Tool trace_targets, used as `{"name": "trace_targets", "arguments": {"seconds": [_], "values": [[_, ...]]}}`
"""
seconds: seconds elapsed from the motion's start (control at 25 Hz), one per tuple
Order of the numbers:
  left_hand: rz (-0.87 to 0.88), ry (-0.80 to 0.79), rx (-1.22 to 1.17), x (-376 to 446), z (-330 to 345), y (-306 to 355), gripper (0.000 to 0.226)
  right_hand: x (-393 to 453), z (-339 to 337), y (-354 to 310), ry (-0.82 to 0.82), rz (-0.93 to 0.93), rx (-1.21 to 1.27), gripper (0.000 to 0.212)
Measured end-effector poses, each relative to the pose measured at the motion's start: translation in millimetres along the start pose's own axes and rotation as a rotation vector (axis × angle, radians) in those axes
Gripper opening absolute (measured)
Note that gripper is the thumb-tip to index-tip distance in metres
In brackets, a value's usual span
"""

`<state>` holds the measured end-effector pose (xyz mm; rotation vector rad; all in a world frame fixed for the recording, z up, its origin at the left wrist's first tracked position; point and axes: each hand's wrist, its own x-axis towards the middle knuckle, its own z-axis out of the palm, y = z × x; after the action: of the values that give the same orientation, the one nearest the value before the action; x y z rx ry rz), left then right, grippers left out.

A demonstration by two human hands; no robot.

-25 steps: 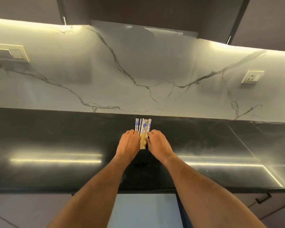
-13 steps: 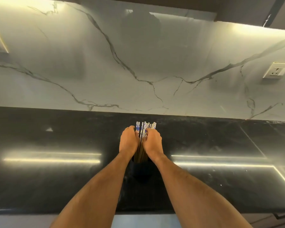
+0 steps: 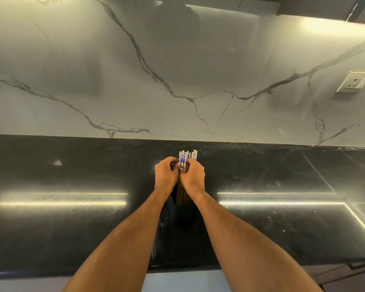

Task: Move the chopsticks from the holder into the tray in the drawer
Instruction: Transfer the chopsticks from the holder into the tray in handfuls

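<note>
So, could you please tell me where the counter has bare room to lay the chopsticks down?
Bare black counter lies left and right of the holder. It is crowded only mid-counter, where left hand and right hand grip the chopsticks.

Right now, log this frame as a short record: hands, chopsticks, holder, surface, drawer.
left hand: grips the chopsticks from the left
right hand: grips the same bundle from the right
chopsticks: upright bundle, blue-patterned tops showing above the hands
holder: dark, on the counter, lower ends of the bundle still inside
counter: black, glossy
drawer and tray: not in view
</note>
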<state>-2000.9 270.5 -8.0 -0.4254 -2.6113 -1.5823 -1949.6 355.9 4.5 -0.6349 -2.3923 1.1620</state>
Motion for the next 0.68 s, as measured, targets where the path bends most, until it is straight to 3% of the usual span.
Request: {"name": "trace_targets", "arguments": {"seconds": [0.32, 0.68], "values": [[0.027, 0.030, -0.023, -4.6, -7.6, -2.2, 0.022, 0.8, -0.6, -3.2, -0.074, 0.058, 0.006, 0.023], [0.031, 0.027, -0.090, -16.2, -12.5, 4.3, 0.020, -1.3, -7.0, -8.0, -0.044, 0.136, 0.084, 0.018]]}}
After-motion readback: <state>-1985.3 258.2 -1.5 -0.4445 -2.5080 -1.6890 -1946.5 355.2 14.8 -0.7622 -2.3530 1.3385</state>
